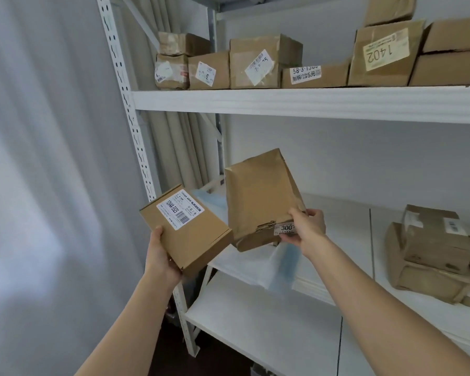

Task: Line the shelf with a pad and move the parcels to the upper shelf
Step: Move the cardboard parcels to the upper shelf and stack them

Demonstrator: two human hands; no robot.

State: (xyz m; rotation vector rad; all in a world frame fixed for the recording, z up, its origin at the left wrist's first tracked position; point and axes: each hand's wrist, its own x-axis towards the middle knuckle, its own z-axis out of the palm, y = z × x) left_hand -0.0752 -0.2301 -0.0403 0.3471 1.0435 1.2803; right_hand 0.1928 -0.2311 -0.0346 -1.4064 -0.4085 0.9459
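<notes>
Cardboard parcels are gripped in both hands, a flat box point(186, 230) by the left hand point(160, 256), a taller parcel point(261, 199) by the right hand point(307, 226), above the middle shelf point(337, 240). Next, a lift to the upper shelf point(310, 103) seems needed.

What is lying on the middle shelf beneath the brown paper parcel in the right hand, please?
A translucent bluish pad lies on the middle shelf, its edge hanging over the front. The brown paper parcel, held in the right hand, hides part of the pad.

My left hand point(160, 256) grips a small labelled cardboard box point(186, 230); my right hand point(305, 226) pinches a brown paper parcel point(261, 200). Both are held in front of white shelves point(310, 103), with cardboard parcels point(258, 62) lining the upper one
</notes>
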